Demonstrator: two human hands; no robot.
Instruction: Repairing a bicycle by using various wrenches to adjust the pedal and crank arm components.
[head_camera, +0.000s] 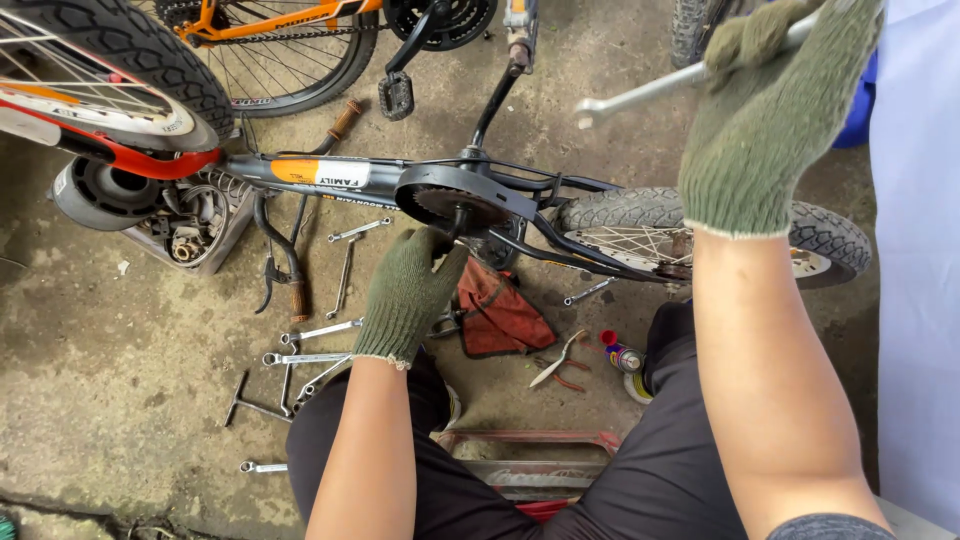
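2 gloved hands work a small bicycle: the left hand (408, 290) grips the crank (462, 215), the right hand (770, 120) clenches a raised spanner (640, 95), which looks set for the crank bolt.

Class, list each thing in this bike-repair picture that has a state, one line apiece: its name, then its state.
Left hand: gloved, gripping the crank area of the small bicycle.
Right hand: gloved, raised, holding a wrench.
Small bicycle: lying on its side.
Pliers: on the ground, handles apart.
Red rag: crumpled on the ground.
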